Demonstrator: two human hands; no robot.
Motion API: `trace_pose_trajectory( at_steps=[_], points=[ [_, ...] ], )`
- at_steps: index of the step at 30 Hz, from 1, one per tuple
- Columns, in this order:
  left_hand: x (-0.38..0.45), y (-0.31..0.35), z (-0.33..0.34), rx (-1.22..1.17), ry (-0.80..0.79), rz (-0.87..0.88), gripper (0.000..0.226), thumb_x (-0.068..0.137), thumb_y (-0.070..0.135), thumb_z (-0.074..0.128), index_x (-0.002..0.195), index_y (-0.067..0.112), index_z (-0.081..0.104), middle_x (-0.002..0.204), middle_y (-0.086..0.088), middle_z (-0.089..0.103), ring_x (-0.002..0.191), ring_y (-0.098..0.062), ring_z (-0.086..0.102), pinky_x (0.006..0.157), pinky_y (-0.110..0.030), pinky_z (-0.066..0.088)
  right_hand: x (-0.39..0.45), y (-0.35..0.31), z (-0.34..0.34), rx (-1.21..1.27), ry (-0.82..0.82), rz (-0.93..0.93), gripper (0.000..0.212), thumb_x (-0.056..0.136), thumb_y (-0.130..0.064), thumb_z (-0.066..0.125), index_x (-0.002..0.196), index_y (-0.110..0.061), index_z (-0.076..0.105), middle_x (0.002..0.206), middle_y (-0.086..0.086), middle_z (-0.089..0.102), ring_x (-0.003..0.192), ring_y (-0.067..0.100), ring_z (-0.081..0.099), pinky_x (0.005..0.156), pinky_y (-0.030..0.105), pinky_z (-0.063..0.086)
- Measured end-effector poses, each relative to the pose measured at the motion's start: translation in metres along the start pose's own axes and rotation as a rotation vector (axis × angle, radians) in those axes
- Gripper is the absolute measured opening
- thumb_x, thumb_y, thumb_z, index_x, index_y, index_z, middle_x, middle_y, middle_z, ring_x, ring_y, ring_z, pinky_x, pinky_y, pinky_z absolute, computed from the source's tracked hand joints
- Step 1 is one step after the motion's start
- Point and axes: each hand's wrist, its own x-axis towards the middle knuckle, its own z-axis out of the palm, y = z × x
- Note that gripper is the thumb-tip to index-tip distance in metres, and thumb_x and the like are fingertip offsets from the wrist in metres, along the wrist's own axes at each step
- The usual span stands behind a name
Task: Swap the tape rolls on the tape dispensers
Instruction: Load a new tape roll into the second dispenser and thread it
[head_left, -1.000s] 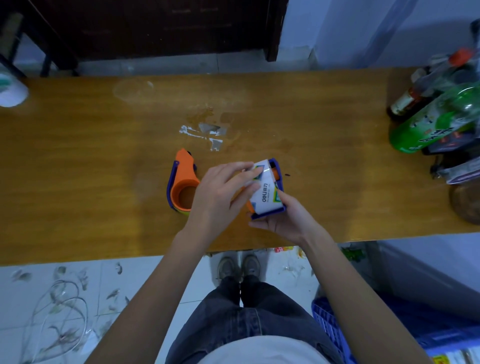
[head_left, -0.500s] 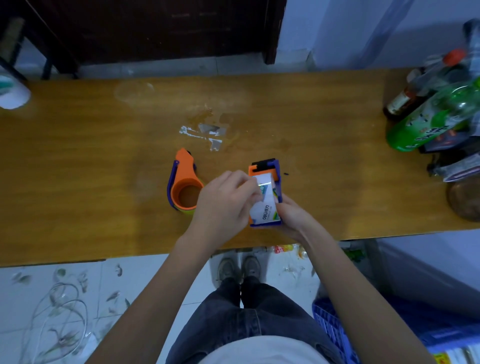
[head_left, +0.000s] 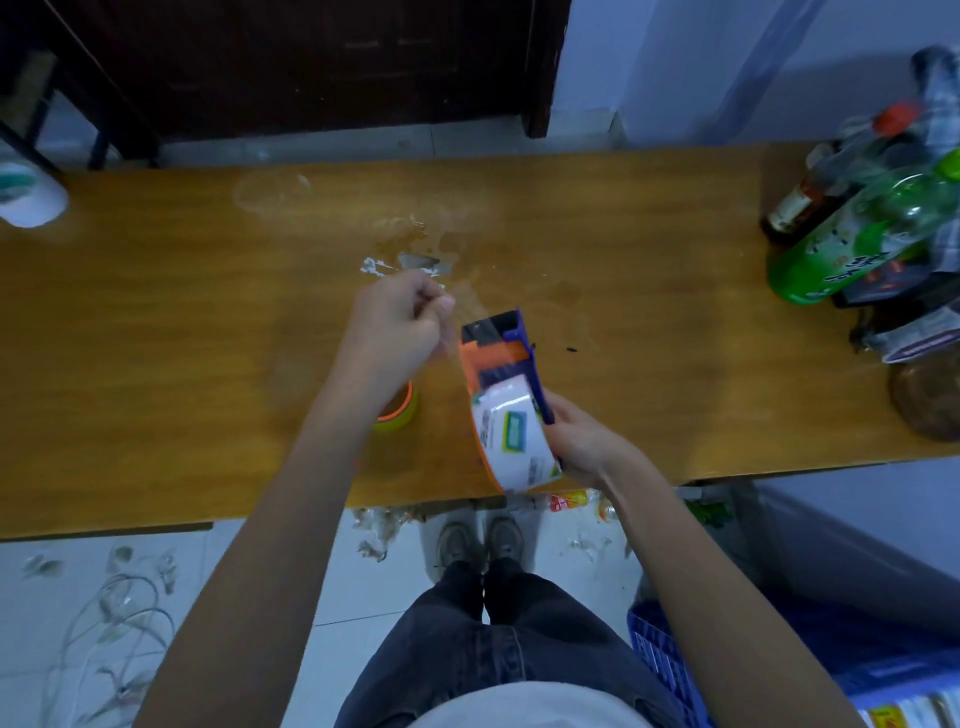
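My right hand (head_left: 576, 441) grips an orange and blue tape dispenser (head_left: 501, 358) from its right side, above the wooden table's (head_left: 156, 338) front edge. A clear tape roll with a white printed label (head_left: 514, 436) sits in it. My left hand (head_left: 397, 322) is closed, pinching the free end of the clear tape (head_left: 460, 317), which stretches from the dispenser's black front up and left. A second orange dispenser (head_left: 397, 410) lies on the table, mostly hidden under my left forearm.
Bits of torn tape (head_left: 405, 265) stick to the table beyond my hands. Bottles, among them a green one (head_left: 857, 244), crowd the right end. A white container (head_left: 31, 195) sits at the far left. A blue crate (head_left: 670, 670) is on the floor, lower right.
My left hand left the roll's label and moved up and left, drawing a strip of clear tape out past the dispenser's front. The dispenser tilted in my right hand.
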Motion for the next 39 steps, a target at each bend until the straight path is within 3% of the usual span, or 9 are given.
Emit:
trace_pose_trajectory(
  at_steps=[5,10,15,18,22,25,30,34,39],
  points=[
    [0.017,0.002,-0.015,-0.027,-0.026,-0.055,0.023,0.091,0.003,0.054,0.07,0.012,0.055,0.055,-0.007,0.059,0.036,-0.004,0.053,0.041,-0.022,0.05,-0.011,-0.004,0.008,-0.006,-0.03,-0.005,0.046,0.082,-0.014,0.056,0.125,-0.004,0.048,0.119,0.05,0.044,0.09,0.06,0.052,0.084,0.071,0.038],
    [0.016,0.0,-0.018,-0.069,-0.037,-0.094,0.018,0.09,0.0,0.055,0.074,0.005,0.059,0.042,0.003,0.058,0.034,-0.004,0.053,0.04,-0.021,0.05,-0.016,-0.009,0.008,0.014,-0.036,-0.005,0.029,0.083,-0.005,0.057,0.11,-0.015,0.058,0.121,0.044,0.048,0.095,0.034,0.052,0.081,0.056,0.038],
    [0.019,0.002,-0.013,-0.039,-0.03,-0.093,0.009,0.091,0.0,0.054,0.085,0.001,0.06,0.057,-0.01,0.058,0.033,-0.003,0.052,0.042,-0.02,0.05,-0.016,-0.014,0.011,-0.07,-0.071,0.005,0.026,0.083,-0.01,0.056,0.104,-0.025,0.062,0.117,0.046,0.047,0.102,0.064,0.048,0.092,0.077,0.029],
    [0.023,0.006,-0.014,-0.004,-0.045,-0.049,0.009,0.09,0.001,0.055,0.084,0.001,0.062,0.059,-0.008,0.06,0.037,-0.002,0.054,0.044,-0.018,0.051,-0.017,-0.013,0.011,-0.097,-0.041,-0.003,0.022,0.079,-0.019,0.055,0.099,-0.027,0.061,0.095,0.029,0.065,0.092,0.038,0.055,0.087,0.053,0.037],
    [0.027,0.008,-0.013,0.037,-0.064,-0.012,0.011,0.09,0.004,0.057,0.081,0.006,0.063,0.061,-0.004,0.063,0.042,0.0,0.057,0.046,-0.014,0.049,-0.016,-0.011,0.01,-0.149,-0.067,-0.011,0.02,0.091,-0.018,0.052,0.1,-0.032,0.063,0.089,0.02,0.072,0.077,0.033,0.063,0.083,0.059,0.048],
    [0.03,0.01,-0.01,0.041,-0.044,0.016,0.016,0.089,0.004,0.057,0.076,0.01,0.063,0.061,-0.002,0.063,0.047,-0.007,0.059,0.05,-0.02,0.052,-0.017,-0.014,0.01,-0.094,-0.091,0.012,0.022,0.096,-0.007,0.041,0.097,-0.025,0.055,0.068,-0.014,0.074,0.064,-0.002,0.068,0.064,0.022,0.056],
    [0.034,0.01,-0.006,0.043,-0.038,0.05,0.026,0.088,0.004,0.058,0.068,0.021,0.059,0.06,0.0,0.063,0.055,-0.018,0.06,0.063,-0.036,0.055,-0.016,-0.014,0.012,-0.138,-0.153,0.014,0.016,0.094,-0.015,0.048,0.106,-0.02,0.057,0.076,-0.007,0.074,0.072,0.012,0.068,0.073,0.046,0.054],
    [0.042,0.006,-0.019,0.01,0.057,-0.009,0.026,0.09,0.003,0.057,0.07,0.02,0.058,0.063,0.0,0.062,0.05,-0.007,0.06,0.052,-0.023,0.054,-0.024,-0.022,0.016,-0.102,-0.19,0.022,0.025,0.092,0.006,0.043,0.093,-0.014,0.057,0.066,-0.007,0.066,0.053,-0.006,0.064,0.053,0.013,0.052],
    [0.052,0.012,-0.052,0.068,0.062,-0.003,0.007,0.092,0.008,0.056,0.093,0.011,0.062,0.071,-0.001,0.064,0.061,-0.011,0.062,0.053,-0.019,0.055,-0.028,-0.013,0.016,-0.141,-0.196,0.012,0.024,0.092,0.007,0.044,0.095,-0.015,0.054,0.065,-0.018,0.071,0.062,-0.008,0.064,0.059,0.013,0.051]
  ],
)
